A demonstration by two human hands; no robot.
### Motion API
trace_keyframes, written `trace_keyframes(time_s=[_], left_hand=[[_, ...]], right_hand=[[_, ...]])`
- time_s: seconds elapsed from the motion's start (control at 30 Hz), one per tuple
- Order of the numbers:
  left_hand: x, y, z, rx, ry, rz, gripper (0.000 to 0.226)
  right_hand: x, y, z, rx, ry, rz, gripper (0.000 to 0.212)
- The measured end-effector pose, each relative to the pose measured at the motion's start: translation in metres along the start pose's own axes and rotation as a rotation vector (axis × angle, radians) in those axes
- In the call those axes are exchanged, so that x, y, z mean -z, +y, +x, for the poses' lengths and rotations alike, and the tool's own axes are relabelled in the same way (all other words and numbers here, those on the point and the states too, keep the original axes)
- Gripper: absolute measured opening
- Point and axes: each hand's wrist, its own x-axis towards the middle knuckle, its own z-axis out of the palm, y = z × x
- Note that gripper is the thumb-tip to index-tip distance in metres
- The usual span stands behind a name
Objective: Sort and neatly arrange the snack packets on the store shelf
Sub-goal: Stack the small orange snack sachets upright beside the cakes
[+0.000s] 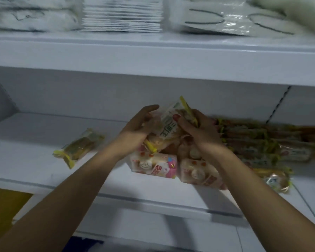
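Note:
Both hands hold one clear snack packet with yellow ends [168,124] above the middle of the white shelf [44,142]. My left hand [136,128] wraps round its left side, and my right hand [198,130] pinches its upper right end. Under the hands lie two pink-and-white packets [153,165] [198,172]. A single yellow-ended packet [78,147] lies alone on the shelf to the left. To the right sits a loose pile of several similar yellow-ended packets [262,142].
An upper shelf [153,55] carries stacks of white plates [122,15] and goods wrapped in clear plastic [225,19]. A slotted upright [278,104] marks the back wall at right. A lower shelf [189,231] shows below the front edge.

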Motion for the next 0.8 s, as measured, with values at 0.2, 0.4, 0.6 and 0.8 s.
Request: trace_keyframes(time_s=[0.2,0.4,0.6,0.8], left_hand=[[-0.107,0.041,0.026,-0.026,-0.13,-0.103,0.061],[-0.251,0.084,0.042,-0.024,-0.032,-0.332,0.069],[-0.325,0.115,0.067,0.137,-0.025,-0.431,0.076],[-0.345,0.118,0.084,0.063,-0.135,0.15,0.048]], right_hand=[[0.122,-0.006,-0.033,-0.009,0.127,0.168,0.035],[0.229,0.0,-0.076,0.025,0.092,0.146,0.036],[0.329,0.013,-0.093,-0.129,-0.047,-0.049,0.06],[0.407,0.019,-0.085,-0.107,0.07,-0.221,0.035]])
